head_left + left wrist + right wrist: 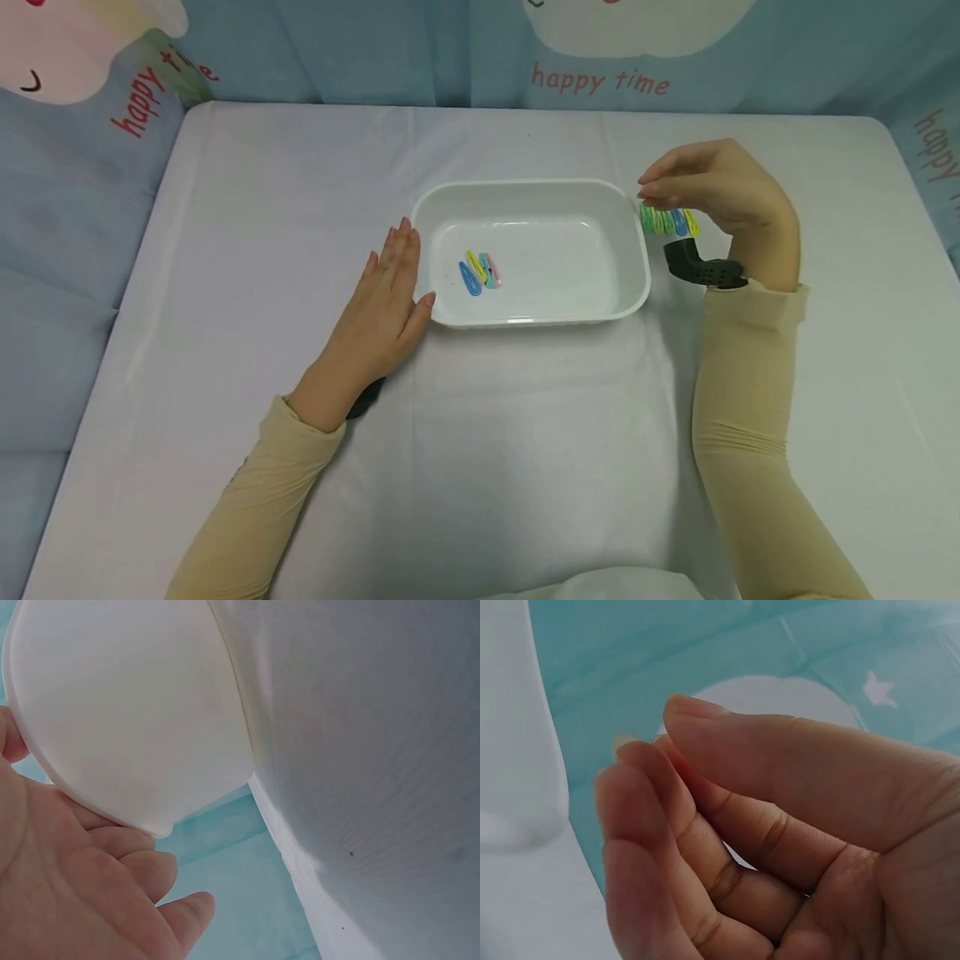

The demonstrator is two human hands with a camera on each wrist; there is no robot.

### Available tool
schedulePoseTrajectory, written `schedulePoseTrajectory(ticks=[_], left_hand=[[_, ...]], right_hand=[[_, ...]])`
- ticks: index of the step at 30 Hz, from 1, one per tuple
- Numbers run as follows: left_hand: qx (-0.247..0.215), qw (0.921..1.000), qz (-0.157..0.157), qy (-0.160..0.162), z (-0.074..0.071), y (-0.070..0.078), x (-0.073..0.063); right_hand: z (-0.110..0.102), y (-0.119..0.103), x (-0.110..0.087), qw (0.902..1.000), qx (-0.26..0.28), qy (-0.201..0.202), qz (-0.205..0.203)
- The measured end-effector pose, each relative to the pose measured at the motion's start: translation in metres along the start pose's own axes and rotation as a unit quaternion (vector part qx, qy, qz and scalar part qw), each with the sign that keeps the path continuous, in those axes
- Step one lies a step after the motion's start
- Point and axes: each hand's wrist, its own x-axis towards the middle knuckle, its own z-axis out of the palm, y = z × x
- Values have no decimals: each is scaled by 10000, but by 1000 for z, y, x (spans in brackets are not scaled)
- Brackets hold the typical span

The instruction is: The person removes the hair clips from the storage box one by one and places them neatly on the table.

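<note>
A white rectangular tray [540,322] stands mid-table. Inside it, toward the left, lie several small snap hair clips [471,278] in blue, yellow, teal and pink. My left hand [382,308] rests along the tray's left rim with fingers stretched out; in the left wrist view its palm and fingers meet the tray wall [135,712]. Beyond the right rim is a row of hair clips [660,221] in green, blue and yellow, partly covered by my right hand [723,187]. The right wrist view shows that hand's fingers [634,802] loosely bent, the thumb near them, with no clip visible between.
White cloth [525,450] covers the table under the tray. Blue curtain [375,58] printed with "happy time" hangs along the back and left edges. A black wrist camera mount [701,267] sits on the right wrist, near the clip row.
</note>
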Motion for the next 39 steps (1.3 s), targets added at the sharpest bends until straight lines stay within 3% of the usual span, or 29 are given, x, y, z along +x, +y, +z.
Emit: schedulePoseTrajectory(ticks=[10, 21, 28, 39], left_hand=[[-28, 10000, 20, -13, -1, -1, -1], [-68, 9999, -65, -94, -1, -1, -1], [-32, 9999, -86, -111, 0, 1, 0], [29, 10000, 12, -73, 1, 4, 6]], right_hand=[[22, -9, 4, 9983, -45, -495, -307], [44, -19, 8, 9952, -203, -882, -380], [62, -25, 17, 9884, -584, -1266, -602], [90, -41, 34, 9780, -1284, -1571, -489]])
